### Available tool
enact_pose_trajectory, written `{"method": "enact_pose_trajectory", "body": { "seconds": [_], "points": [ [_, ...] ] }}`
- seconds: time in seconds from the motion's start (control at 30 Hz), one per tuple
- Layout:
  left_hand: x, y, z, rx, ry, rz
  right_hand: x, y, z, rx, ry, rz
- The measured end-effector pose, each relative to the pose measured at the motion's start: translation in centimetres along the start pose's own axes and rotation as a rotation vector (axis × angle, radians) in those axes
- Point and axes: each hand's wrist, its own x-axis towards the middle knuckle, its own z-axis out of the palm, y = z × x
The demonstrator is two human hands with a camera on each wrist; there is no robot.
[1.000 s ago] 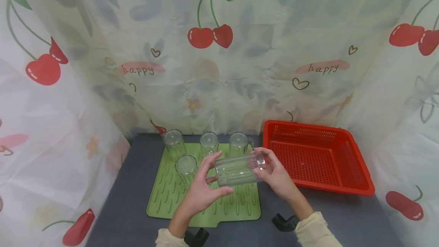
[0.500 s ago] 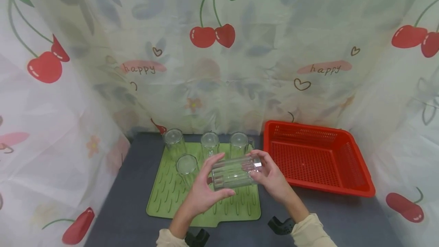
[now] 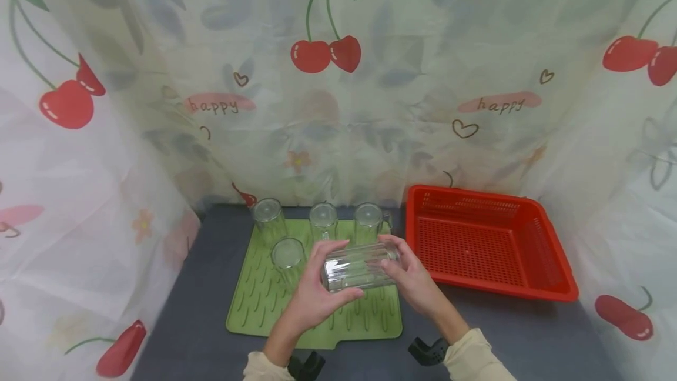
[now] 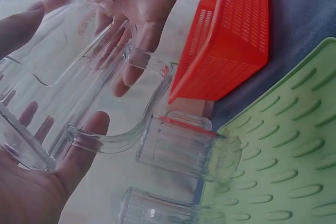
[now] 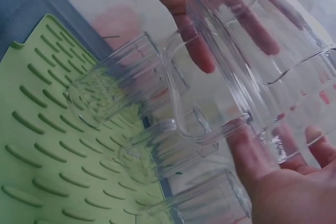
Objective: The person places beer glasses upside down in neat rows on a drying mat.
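Note:
A clear glass mug [image 3: 355,267] lies sideways in the air above the green drying mat [image 3: 254,310], gripped at both ends. My left hand [image 3: 315,290] holds its left end between thumb and fingers. At the right end my right hand [image 3: 415,281] grips it, thumb on the near side. Both wrist views show the mug's handle [image 4: 123,140] sticking out on the side toward the mat, with one of my left fingers [image 4: 94,129] near its lower joint. Several upside-down glass mugs [image 3: 288,254] stand on the mat beyond my hands.
A red plastic basket [image 3: 560,263] with a perforated floor stands right of the mat on the dark grey tabletop [image 3: 190,310]. Curtains [image 3: 338,134] printed with cherries enclose the back and both sides. A black device [image 3: 427,351] is strapped at each wrist.
The held mug has shifted slightly to the left and turned a little. My right hand has moved left and slightly down with it. The standing mugs and basket stay put.

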Motion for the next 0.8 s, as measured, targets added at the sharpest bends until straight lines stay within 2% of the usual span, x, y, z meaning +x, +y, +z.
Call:
{"method": "enact_pose_trajectory", "body": {
  "seconds": [0.23,0.43,0.63,0.8],
  "points": [
    [0.0,0.0,-0.1,0.116,0.051,0.053,0.0,0.4,-0.6,-0.185,0.025,0.128],
    [0.0,0.0,-0.4,0.163,0.066,0.067,-0.2,0.6,-0.9,-0.231,0.014,0.263],
    [0.3,-0.5,-0.6,0.21,0.077,0.086,-0.2,0.9,-0.8,-0.283,0.027,0.298],
    [0.6,-0.9,-0.7,0.241,0.084,0.101,-0.1,1.0,-0.9,-0.321,0.082,0.33]
  ]
}}
